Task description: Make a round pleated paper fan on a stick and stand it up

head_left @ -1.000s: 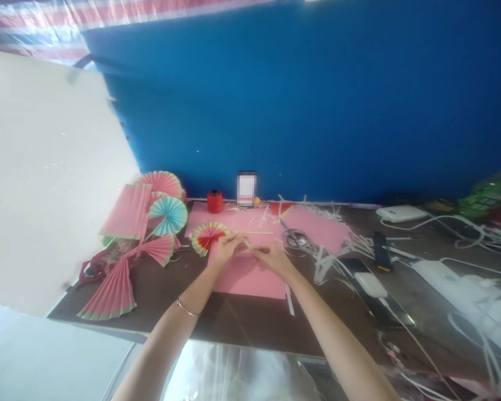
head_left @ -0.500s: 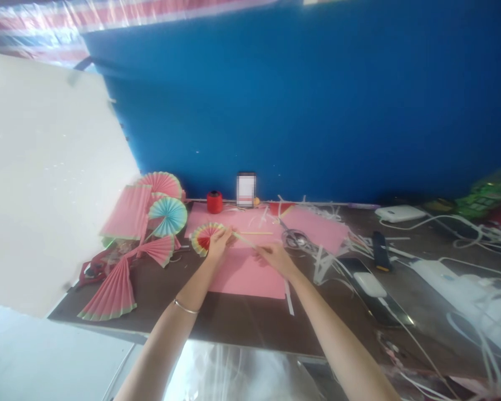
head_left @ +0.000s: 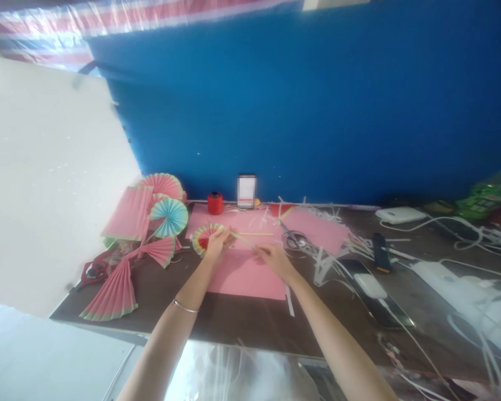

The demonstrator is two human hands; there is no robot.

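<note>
My left hand (head_left: 217, 243) pinches the edge of a small round pleated paper fan (head_left: 203, 238), red at the centre with yellow and green rim, lying on pink paper. My right hand (head_left: 270, 258) is closed on the near end of a thin pale stick (head_left: 242, 239) that runs up-left to the fan and my left fingers. Both hands rest over a pink paper sheet (head_left: 246, 278) on the dark table. A second thin stick (head_left: 256, 234) lies just beyond the hands.
Several pleated pink fans (head_left: 114, 289) and a blue-pink round fan (head_left: 169, 216) lie at left. A red thread spool (head_left: 215, 203) stands by the blue wall. Scissors (head_left: 293, 239), white paper strips, a phone (head_left: 376, 292), cables and a power strip (head_left: 451, 278) crowd the right.
My left hand has shifted left onto the fan's edge and the hands have drawn apart, the stick now stretched between them. The fan stays in place.
</note>
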